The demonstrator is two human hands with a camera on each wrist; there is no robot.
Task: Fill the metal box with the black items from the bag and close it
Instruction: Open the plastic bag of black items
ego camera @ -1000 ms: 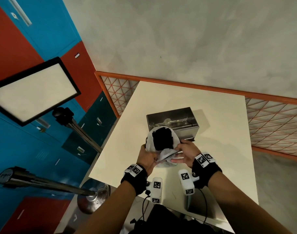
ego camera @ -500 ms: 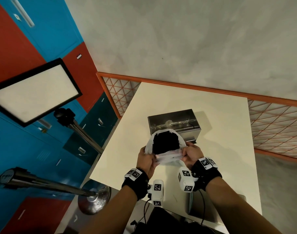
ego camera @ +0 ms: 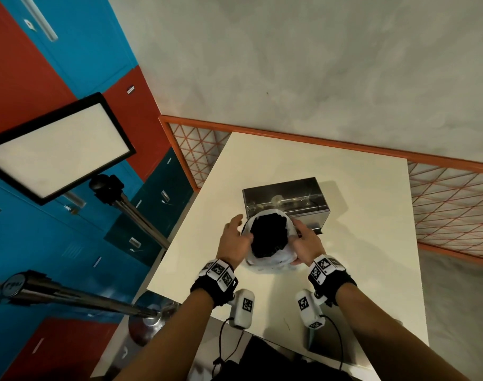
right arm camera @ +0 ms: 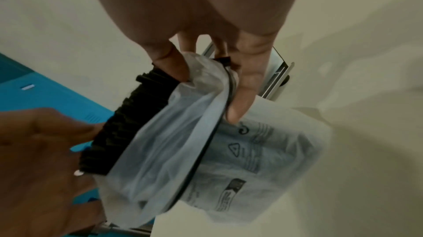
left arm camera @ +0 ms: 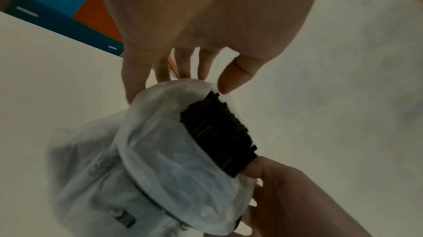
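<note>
Right wrist view: right hand point(right arm camera: 201, 29) fingers point(right arm camera: 242, 96) pinching bag point(right arm camera: 263, 159) rim; left hand point(ego camera: 233, 243) fingers spread, loose.

The translucent bag point(right arm camera: 263, 159) carries dark print on its side: a triangle symbol, a curled mark above it, rows of fine lines and a dark logo block, all too blurred to read. Square black-and-white coded markers point(ego camera: 219, 272) sit on the wrist bands and on the white wrist units point(ego camera: 243, 307). No word or number is legible anywhere.
</note>
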